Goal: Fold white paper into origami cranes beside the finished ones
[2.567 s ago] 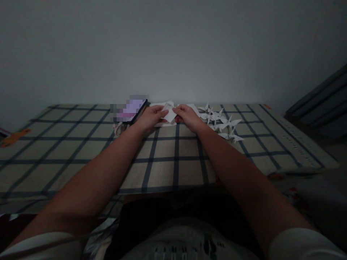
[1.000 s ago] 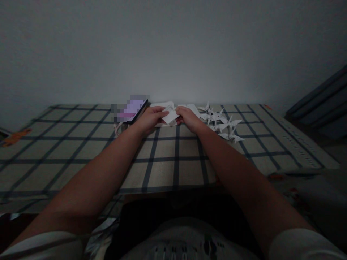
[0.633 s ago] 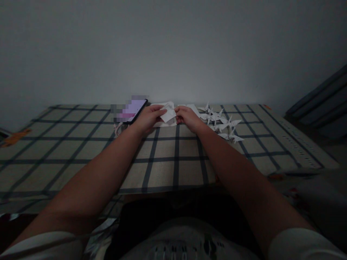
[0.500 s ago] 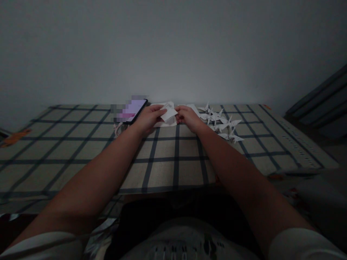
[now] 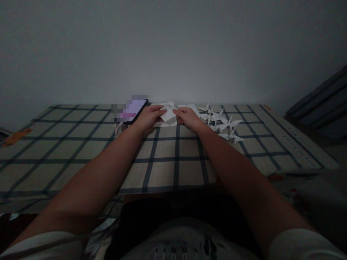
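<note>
Between my two hands is a small folded piece of white paper, held just above the table. My left hand pinches its left side, thumb on top. At its right corner, my right hand grips the edge between thumb and curled fingers. Beneath the folded piece lies more white paper, partly covered. Several white paper cranes are gathered to the right of my right hand. The fingertips under the folded paper are hidden.
A phone with a lit screen leans left of my left hand, partly pixelated. White paper lies behind my right hand. The table wears a checked cloth and stands against a grey wall.
My right hand has shifted slightly left, and its thumb now lies on the paper's right corner. My left hand has stayed in place.
</note>
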The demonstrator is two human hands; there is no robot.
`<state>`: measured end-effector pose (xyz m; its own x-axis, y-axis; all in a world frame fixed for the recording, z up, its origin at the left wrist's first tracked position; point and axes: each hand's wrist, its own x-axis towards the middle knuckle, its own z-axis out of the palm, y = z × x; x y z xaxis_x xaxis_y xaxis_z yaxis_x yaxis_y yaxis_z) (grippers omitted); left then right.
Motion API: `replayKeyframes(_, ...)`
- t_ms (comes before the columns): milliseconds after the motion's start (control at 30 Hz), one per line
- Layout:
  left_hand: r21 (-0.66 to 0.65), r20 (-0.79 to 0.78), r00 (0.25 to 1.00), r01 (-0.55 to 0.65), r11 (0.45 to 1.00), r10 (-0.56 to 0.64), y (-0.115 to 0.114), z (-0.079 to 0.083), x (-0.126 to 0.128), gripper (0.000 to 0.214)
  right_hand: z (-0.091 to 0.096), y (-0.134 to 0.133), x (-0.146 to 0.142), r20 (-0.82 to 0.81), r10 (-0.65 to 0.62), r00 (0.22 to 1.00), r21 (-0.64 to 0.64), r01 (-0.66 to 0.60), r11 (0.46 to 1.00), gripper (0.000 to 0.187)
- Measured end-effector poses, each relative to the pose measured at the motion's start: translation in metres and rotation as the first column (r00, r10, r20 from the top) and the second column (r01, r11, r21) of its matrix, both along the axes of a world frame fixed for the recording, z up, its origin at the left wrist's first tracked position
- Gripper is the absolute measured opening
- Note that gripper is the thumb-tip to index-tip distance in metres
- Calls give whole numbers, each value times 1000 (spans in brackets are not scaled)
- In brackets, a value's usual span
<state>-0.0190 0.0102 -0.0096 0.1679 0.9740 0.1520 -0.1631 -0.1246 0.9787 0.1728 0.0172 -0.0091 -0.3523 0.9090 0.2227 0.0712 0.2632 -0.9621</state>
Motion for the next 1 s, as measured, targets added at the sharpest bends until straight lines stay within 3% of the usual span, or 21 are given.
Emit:
replayKeyframes(333, -29, 20, 1000, 5, 1000, -4, -3, 3, 2, 41, -1, 2, -1, -78, 12, 997, -36, -15, 999, 38)
replayKeyframes(567, -15, 18, 998, -52, 999, 53, -2, -1, 4, 39, -6, 4, 0, -16, 56, 998, -11, -56, 998, 35)
replayKeyframes(767, -42, -23, 1000, -8, 999, 7, -5, -1, 8, 42, -6, 4, 0, 20, 71, 997, -8, -71, 997, 36)
replayKeyframes(1000, -29, -21, 999, 24, 999, -25, 2, -5, 3, 40, 0, 2, 0, -45, -15, 999, 4, 15, 1000, 28)
